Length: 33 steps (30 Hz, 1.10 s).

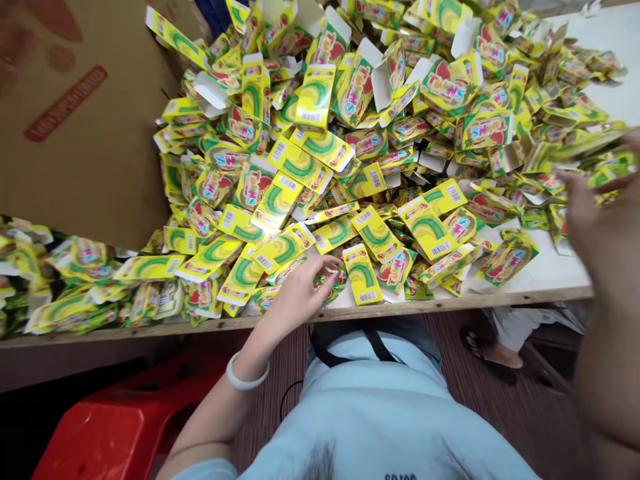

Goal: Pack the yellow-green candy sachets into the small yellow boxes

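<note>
Head view: yellow-and-green printed cartons (315, 97) lie heaped across the worktop (563, 267), many with end flaps standing open, others showing barcodes.
Left hand (295, 290): above the near edge, its fingers (325, 288) bent and slightly parted at a small shiny packet (340, 280); whether they grip it, I cannot tell.
Beside the left hand: a yellow carton (363, 275) lies just to the right, barcode end toward the near edge.
Right hand (595, 213): blurred, at the right edge of the view, by the heap's right end; its fingers are near a blurred carton (585, 143), and I cannot tell how far they are closed or whether they hold it.
Left wrist: pale wristband (247, 383).
Left side: large brown cardboard box (100, 173), with more cartons along its near side.
Below: red stool (100, 433) at lower left, another person's sandalled foot (493, 353) at right.
</note>
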Motion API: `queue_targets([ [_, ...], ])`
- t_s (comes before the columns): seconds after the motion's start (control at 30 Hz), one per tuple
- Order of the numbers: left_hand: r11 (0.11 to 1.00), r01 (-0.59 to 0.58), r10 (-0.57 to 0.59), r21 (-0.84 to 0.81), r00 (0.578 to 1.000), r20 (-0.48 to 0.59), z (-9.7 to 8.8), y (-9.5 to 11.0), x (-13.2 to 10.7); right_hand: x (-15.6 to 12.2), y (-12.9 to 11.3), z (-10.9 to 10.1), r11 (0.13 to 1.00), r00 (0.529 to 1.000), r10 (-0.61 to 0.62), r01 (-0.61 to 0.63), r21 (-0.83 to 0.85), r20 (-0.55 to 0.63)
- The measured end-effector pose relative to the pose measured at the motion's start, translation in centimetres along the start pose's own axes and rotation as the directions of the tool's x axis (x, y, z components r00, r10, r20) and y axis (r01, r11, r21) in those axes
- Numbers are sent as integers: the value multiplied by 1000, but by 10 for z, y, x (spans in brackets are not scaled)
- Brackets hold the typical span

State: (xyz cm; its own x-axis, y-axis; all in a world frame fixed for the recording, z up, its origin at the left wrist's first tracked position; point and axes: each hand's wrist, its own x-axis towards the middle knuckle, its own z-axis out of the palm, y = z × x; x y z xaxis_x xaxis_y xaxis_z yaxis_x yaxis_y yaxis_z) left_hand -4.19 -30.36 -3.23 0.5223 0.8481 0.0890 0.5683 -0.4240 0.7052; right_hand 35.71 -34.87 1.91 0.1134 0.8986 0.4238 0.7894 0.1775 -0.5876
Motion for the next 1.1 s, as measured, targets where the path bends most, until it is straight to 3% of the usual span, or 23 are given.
queue_targets([
  [0.07,979,-23,26,204,1000,-11,4,-5,-4,-16,-23,42,984,982,-43,11,-175,-184],
  [0.13,940,-40,51,339,998,-25,8,-7,-7,-34,-57,97,960,981,-192,193,-201,23],
  [0.2,916,-54,83,397,995,-57,9,-7,-11,-48,-87,146,911,911,-325,374,-175,255],
  [0.3,924,-67,152,376,968,-201,7,-7,-25,-57,-103,185,839,815,-397,508,-193,422],
  [0.5,936,-4,171,351,879,-446,15,-39,-74,-62,-65,186,824,824,-351,497,-270,445],
  [0.67,944,93,156,318,720,-676,46,-84,-111,-77,-47,182,801,837,-427,526,-287,342],
  [0.73,956,82,153,282,681,-716,54,-98,-122,-84,-47,180,783,820,-476,560,-271,318],
  [0.9,956,-7,225,292,653,-723,59,-114,-145,-98,-48,178,731,751,-589,652,-201,298],
  [1.0,944,70,231,324,561,-795,61,-119,-161,-99,-45,182,736,776,-572,629,-251,267],
  [1.1,950,197,138,244,437,-889,68,-127,-180,-97,-40,187,761,814,-533,580,-290,229],
])
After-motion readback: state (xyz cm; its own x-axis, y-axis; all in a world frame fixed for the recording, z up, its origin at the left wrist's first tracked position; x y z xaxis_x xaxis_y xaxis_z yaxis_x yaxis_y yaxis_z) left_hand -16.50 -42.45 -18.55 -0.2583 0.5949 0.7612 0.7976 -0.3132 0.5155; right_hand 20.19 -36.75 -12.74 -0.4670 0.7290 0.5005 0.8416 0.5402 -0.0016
